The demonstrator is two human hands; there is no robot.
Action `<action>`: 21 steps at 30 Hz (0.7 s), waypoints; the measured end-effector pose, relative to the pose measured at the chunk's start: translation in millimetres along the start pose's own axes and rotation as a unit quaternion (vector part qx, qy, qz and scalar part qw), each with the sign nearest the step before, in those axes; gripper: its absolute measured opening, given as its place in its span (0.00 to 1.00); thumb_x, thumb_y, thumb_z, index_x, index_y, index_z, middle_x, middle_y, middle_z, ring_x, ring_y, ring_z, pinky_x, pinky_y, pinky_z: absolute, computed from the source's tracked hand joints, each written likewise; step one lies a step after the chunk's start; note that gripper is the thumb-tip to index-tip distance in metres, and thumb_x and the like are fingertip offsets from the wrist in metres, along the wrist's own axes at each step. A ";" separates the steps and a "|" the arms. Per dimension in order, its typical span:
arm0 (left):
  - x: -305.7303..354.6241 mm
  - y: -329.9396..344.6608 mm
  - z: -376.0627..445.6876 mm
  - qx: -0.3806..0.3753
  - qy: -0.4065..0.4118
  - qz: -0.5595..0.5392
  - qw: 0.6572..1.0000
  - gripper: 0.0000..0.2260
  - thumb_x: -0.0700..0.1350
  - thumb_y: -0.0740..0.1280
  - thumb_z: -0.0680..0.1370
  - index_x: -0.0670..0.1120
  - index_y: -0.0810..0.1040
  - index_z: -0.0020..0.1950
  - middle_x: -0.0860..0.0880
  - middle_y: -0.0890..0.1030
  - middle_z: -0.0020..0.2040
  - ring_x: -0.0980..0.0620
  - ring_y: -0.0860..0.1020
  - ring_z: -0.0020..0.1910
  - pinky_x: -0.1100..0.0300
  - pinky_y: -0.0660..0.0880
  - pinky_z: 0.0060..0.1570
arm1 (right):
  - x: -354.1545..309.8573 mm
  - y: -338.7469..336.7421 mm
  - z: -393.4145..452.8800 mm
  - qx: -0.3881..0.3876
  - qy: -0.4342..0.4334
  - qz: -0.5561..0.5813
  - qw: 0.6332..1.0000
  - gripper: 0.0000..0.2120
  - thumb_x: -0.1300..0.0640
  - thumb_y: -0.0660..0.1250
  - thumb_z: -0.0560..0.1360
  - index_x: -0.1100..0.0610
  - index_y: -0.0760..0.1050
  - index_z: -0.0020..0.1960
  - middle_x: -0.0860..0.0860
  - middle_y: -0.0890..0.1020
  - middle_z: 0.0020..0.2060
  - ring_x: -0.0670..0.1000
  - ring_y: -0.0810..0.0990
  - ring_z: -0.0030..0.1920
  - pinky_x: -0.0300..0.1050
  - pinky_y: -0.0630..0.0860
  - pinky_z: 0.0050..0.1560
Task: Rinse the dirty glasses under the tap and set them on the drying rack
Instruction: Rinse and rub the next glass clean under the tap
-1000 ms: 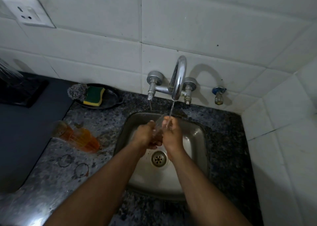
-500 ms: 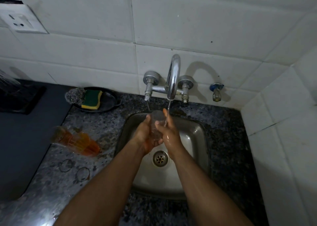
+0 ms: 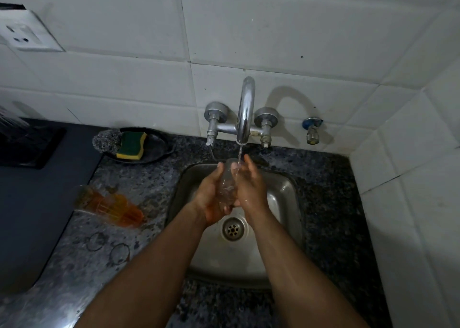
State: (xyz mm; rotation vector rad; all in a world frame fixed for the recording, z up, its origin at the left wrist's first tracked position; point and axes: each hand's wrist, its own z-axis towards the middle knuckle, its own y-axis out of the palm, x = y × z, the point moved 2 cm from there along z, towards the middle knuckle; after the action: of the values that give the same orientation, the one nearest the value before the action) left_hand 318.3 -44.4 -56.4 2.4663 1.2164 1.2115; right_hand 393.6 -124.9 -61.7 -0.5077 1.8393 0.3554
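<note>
Head view: dim tiled corner, granite counter (image 3: 331,203), steel sink (image 3: 281,190). Clear glass (image 3: 227,182) sits under the running tap (image 3: 245,113), left hand (image 3: 211,193) cupped round it, right hand (image 3: 250,185) pressed flat against its side. Rinse step. Next, probably: drain it, carry left to the drying rack (image 3: 22,143). Wet glass, slip risk.
</note>
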 end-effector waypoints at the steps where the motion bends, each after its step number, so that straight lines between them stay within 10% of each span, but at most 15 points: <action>1: -0.6 -0.3 -2.2 -0.009 -0.012 0.007 1.000 0.32 0.69 0.55 0.81 0.44 0.83 0.62 0.46 0.83 0.42 0.51 0.78 0.29 0.62 0.63 0.26 | 1.0 -1.7 -0.5 -0.022 0.034 0.023 0.999 0.19 0.45 0.69 0.82 0.44 0.74 0.72 0.47 0.84 0.60 0.49 0.85 0.56 0.48 0.83 0.55; 3: -2.7 1.3 -7.4 -0.006 -0.051 0.028 0.998 0.33 0.68 0.51 0.83 0.43 0.83 0.57 0.42 0.83 0.43 0.49 0.77 0.29 0.62 0.66 0.25 | 1.3 -5.8 0.1 -0.015 0.045 -0.007 0.999 0.09 0.45 0.66 0.83 0.49 0.79 0.57 0.51 0.86 0.49 0.52 0.86 0.49 0.49 0.82 0.49; 7: 2.1 6.7 -11.5 0.114 -0.059 0.110 0.986 0.27 0.62 0.56 0.84 0.42 0.83 0.58 0.41 0.86 0.46 0.45 0.83 0.36 0.58 0.78 0.32 | 6.0 -11.4 -4.0 0.075 -0.026 -0.169 0.982 0.22 0.45 0.54 0.88 0.52 0.77 0.43 0.50 0.82 0.37 0.50 0.80 0.38 0.46 0.74 0.41; 13: 9.7 21.0 -19.1 0.064 -0.022 0.011 0.998 0.20 0.56 0.58 0.85 0.43 0.83 0.52 0.44 0.86 0.40 0.48 0.85 0.36 0.52 0.79 0.39 | 13.6 0.4 -18.3 -0.058 -0.044 -0.179 0.981 0.25 0.41 0.56 0.85 0.45 0.64 0.80 0.48 0.71 0.76 0.49 0.73 0.71 0.51 0.73 0.70; 17: 20.0 27.4 -11.0 0.057 -0.021 -0.199 0.978 0.25 0.57 0.54 0.86 0.39 0.82 0.57 0.38 0.87 0.46 0.40 0.83 0.53 0.46 0.76 0.52 | 3.1 4.7 -19.2 -0.081 -0.068 -0.173 0.979 0.24 0.50 0.56 0.88 0.53 0.60 0.83 0.51 0.60 0.83 0.51 0.56 0.83 0.46 0.53 0.81; 21: 27.4 35.4 -3.9 0.069 0.000 -0.203 0.977 0.20 0.54 0.60 0.85 0.41 0.81 0.46 0.44 0.84 0.37 0.48 0.83 0.37 0.53 0.79 0.41 | -2.5 -0.7 -18.0 -0.092 -0.093 -0.161 0.978 0.26 0.50 0.63 0.85 0.51 0.63 0.82 0.52 0.68 0.80 0.50 0.67 0.79 0.51 0.66 0.79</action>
State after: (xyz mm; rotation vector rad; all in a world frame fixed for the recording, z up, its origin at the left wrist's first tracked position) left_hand 346.6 -49.1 -21.8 2.1457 1.7481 1.0441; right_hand 379.9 -133.8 -53.7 -0.8598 1.5195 0.3413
